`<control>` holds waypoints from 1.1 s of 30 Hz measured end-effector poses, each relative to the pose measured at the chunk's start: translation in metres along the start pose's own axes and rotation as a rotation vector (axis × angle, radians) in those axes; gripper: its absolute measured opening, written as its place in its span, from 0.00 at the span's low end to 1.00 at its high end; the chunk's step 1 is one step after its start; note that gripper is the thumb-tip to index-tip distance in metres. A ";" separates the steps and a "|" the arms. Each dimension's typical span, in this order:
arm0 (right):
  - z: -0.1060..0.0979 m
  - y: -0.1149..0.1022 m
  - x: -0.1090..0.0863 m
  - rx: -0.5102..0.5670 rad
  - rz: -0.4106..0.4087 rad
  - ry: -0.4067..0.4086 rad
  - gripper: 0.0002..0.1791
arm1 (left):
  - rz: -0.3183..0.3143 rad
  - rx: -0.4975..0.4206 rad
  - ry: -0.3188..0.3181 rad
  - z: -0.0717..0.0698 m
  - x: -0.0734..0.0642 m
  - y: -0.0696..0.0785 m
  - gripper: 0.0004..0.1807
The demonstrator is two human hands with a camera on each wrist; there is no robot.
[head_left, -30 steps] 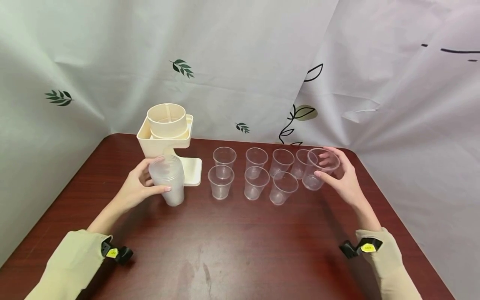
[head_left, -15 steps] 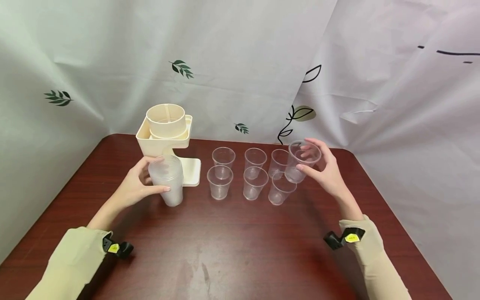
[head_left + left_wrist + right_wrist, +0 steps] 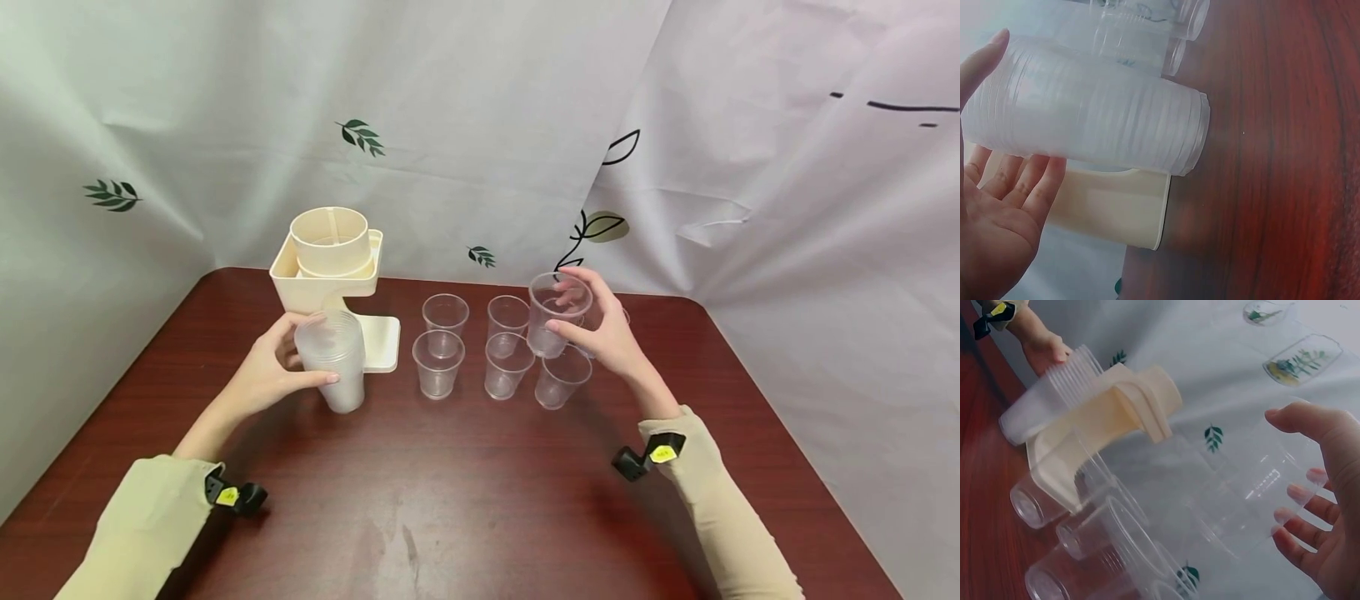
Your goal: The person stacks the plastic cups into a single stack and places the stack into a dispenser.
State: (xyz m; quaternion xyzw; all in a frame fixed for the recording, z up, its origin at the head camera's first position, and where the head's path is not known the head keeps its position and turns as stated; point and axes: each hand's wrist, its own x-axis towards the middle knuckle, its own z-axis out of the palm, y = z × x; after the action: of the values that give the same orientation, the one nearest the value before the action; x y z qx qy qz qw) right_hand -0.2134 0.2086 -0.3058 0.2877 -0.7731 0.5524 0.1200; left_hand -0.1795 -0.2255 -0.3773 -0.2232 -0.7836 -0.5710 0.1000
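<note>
My left hand grips a stack of nested clear plastic cups by its side, upright in front of the cream-coloured stand. The left wrist view shows the thumb and fingers on opposite sides of the stack. My right hand holds a single clear plastic cup near its rim, raised above the back row. Behind and below it stand more single cups, among them a front cup, a middle cup and a left cup. The raised cup and hand partly hide cups at the row's right end.
A cream-coloured stand with a round ring on top and a flat base is at the back left. A pale patterned sheet hangs behind the dark red-brown table.
My right hand has lifted its cup off the right end and carried it left over the back row. My left hand and its stack have stayed in place.
</note>
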 end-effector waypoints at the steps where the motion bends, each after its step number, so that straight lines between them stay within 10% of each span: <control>1: 0.002 0.000 0.001 -0.005 0.001 -0.007 0.38 | 0.001 0.000 0.001 0.000 0.000 0.000 0.36; 33: 0.070 -0.010 0.029 0.101 -0.001 -0.143 0.39 | -0.015 0.061 0.015 -0.002 -0.001 0.000 0.39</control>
State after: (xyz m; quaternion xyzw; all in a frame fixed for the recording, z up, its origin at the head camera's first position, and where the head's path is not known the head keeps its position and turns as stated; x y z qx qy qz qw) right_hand -0.2219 0.1330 -0.3081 0.3327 -0.7508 0.5685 0.0502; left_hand -0.1791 -0.2277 -0.3771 -0.2098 -0.8015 -0.5493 0.1083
